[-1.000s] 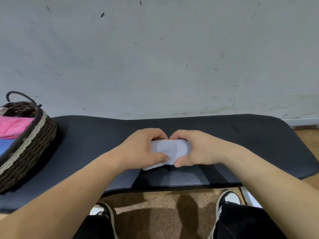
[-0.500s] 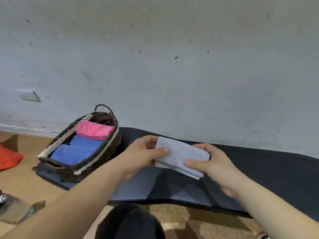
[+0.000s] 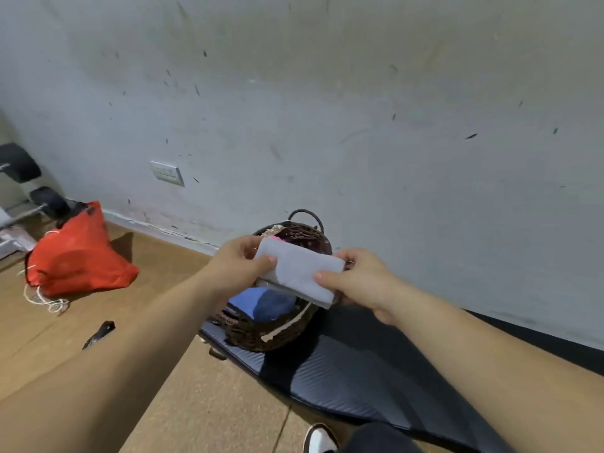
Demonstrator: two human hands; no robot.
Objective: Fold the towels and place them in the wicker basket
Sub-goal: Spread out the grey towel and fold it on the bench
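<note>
- Looks like a home workout room or small gym.
- Black ribbed foam exercise mat [image 3: 343, 380] lies flat on the brown cork-textured floor [image 3: 98, 322], along the wall foot.
- Black padded rollers on a metal frame [image 3: 19, 163] at the floor's far left edge.
- Scuffed pale grey wall [image 3: 327, 125], with a white socket plate [image 3: 166, 173] low down.
- Red drawstring fabric bag [image 3: 75, 256] slumped on the floor.

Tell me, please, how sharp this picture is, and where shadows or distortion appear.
Head view: slightly soft, the grey towel has smeared edges; same view: the wide-angle lens stretches both forearms; same view: soft shadows fall from the wicker basket onto the black mat; no glare.
</note>
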